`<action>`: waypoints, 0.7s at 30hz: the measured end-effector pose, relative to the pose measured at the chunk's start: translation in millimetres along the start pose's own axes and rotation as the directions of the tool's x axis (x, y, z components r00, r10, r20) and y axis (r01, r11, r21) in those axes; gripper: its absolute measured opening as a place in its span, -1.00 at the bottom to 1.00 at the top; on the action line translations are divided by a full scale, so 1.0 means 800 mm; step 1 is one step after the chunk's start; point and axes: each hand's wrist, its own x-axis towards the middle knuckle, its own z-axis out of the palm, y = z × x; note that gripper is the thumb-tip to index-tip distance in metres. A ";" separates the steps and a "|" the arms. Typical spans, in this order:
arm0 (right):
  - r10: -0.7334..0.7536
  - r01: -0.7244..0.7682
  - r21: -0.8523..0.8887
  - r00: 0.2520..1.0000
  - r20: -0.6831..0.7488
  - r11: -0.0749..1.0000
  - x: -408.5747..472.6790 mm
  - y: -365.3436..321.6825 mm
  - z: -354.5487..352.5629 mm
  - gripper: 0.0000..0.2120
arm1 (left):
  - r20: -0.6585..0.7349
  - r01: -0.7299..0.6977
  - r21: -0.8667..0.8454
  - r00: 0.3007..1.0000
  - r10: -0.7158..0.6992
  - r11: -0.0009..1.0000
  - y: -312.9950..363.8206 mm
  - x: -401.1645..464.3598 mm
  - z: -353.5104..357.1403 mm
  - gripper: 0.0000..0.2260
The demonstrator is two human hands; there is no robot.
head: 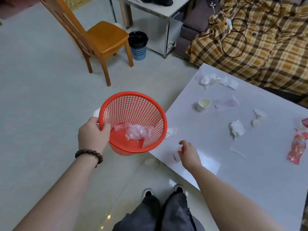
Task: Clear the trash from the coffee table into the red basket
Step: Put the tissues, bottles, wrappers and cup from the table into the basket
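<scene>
Your left hand [93, 134] grips the rim of the red basket [133, 122], holding it tilted beside the coffee table [216, 164] edge. Your right hand [189, 151] closes on a small red and white piece of trash [179, 154] near the table's corner. I judge you are picking it; next, carry it over the rim and drop it. The basket holds only a crumpled clear plastic bag [135, 132]. A paper cup [203, 104], which looks empty, tissues [237, 128] and a red wrapper [297, 147] wait on the table.

My left hand [93, 135] is out front, fingers curled over the basket [133, 122] rim, beaded bracelet [90, 155] on that wrist. My right hand [189, 153] reaches to the table's [250, 172] near corner, fingers pinched on something small and red.
</scene>
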 end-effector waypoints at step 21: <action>-0.503 0.536 0.122 0.834 -0.227 0.835 -0.031 -0.135 -0.111 -0.89 | 0.153 0.010 0.119 0.988 -0.028 0.993 0.050 -0.021 0.045 -0.87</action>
